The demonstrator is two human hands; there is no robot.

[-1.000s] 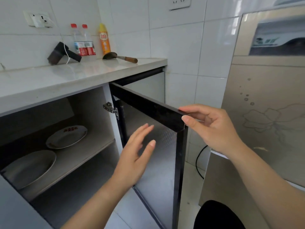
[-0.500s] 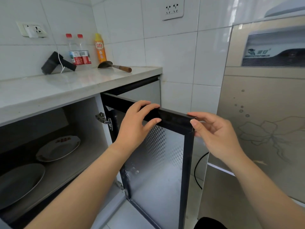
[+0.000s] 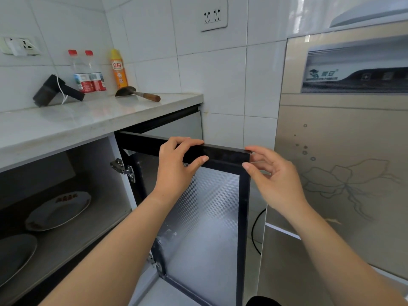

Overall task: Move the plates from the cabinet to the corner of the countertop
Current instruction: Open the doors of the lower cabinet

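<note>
While the left hand point(image 3: 176, 173) curls over the door point(image 3: 209, 206) top and the right hand point(image 3: 276, 182) pinches its corner, swing it wide; plates point(image 3: 58, 209) lie left of the fingers point(image 3: 189, 141)

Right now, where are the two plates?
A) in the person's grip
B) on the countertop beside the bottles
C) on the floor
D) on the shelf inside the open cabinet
D: the patterned plate and the nearer plate both lie on the cabinet shelf, while the left grip and right grip hold the cabinet door by its top edge.
</note>
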